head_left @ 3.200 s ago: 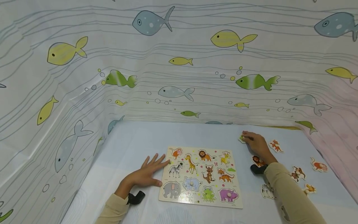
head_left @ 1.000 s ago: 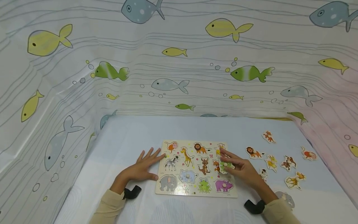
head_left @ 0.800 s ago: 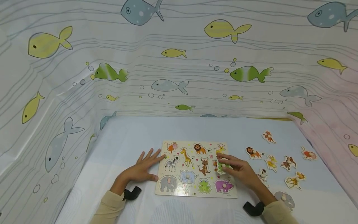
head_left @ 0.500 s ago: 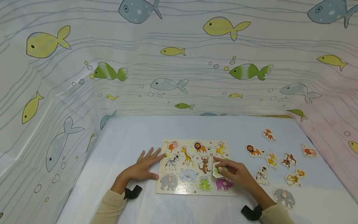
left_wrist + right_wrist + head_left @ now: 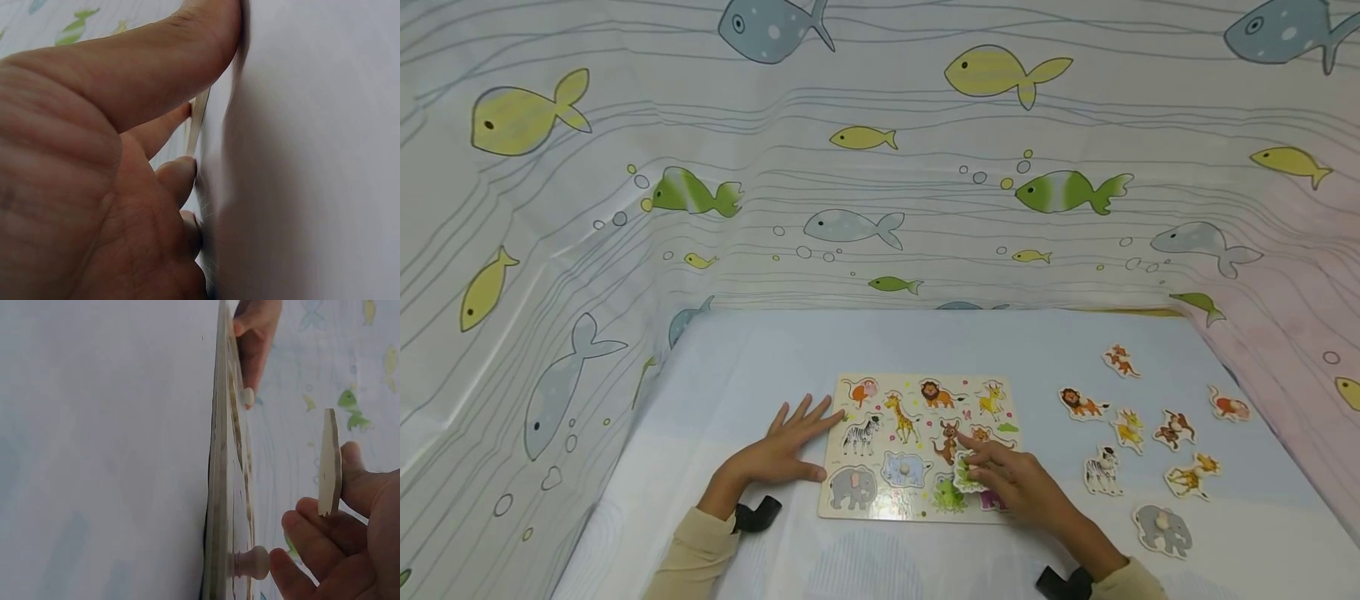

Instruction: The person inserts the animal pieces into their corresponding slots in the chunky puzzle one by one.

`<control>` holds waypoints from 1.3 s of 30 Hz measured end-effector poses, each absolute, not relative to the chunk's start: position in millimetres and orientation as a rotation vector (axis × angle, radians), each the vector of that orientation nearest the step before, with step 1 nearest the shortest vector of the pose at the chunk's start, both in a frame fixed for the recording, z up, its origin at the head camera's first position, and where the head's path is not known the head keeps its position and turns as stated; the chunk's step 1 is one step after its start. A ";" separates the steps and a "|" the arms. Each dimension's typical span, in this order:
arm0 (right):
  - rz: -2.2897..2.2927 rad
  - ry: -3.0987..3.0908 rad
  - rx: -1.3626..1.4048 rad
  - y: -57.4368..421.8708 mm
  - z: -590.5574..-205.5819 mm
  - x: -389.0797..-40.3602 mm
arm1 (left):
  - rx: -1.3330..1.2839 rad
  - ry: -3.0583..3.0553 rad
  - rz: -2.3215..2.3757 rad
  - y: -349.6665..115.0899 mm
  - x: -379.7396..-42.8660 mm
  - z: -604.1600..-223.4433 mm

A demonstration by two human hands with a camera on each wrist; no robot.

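Note:
The wooden animal puzzle board point(image 5: 880, 514) lies flat on the table. My left hand point(image 5: 773, 456) rests with spread fingers at its left edge, thumb and forefinger against the rim; the left wrist view shows this thumb point(image 5: 144, 69) close up. Between thumb and fingers, my right hand point(image 5: 1026, 483) pinches the green frog piece point(image 5: 964, 473) above the board. In the right wrist view that frog piece point(image 5: 329, 465) appears edge-on, raised off the board. Below it is the printed frog spot point(image 5: 947, 497). A blue rhino piece point(image 5: 901, 471) sits in the board; the purple hippo piece point(image 5: 991, 501) is partly hidden by my right hand.
Right of the board lie several loose pieces, among them a lion point(image 5: 1081, 405), a zebra point(image 5: 1102, 472), a giraffe point(image 5: 1191, 479), a monkey point(image 5: 1228, 406) and a grey elephant point(image 5: 1163, 533). A fish-patterned cloth point(image 5: 850, 275) rises behind the table.
My right hand picked up the frog piece from the far right, brought it over the board, then moved it left and nearer to the printed frog. My left hand stays at the board's edge.

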State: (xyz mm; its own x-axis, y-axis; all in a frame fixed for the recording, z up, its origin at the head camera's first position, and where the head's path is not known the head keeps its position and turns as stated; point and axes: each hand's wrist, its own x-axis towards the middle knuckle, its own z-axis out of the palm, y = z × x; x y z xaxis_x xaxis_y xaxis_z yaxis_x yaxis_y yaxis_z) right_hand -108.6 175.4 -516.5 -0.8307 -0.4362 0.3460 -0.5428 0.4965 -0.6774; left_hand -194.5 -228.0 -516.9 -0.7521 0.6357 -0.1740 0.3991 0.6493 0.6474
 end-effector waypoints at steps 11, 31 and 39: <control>1.331 -2.572 0.809 157.6 -526.8 -99.8 | 0.832 2.473 0.861 -228.1 -194.3 -517.0; 1.041 -2.522 0.890 147.7 -536.7 -99.2 | 0.814 2.482 0.839 -226.6 -194.7 -516.1; 0.911 -2.593 0.853 146.8 -537.1 -98.5 | 0.804 2.483 0.830 -226.0 -194.9 -516.7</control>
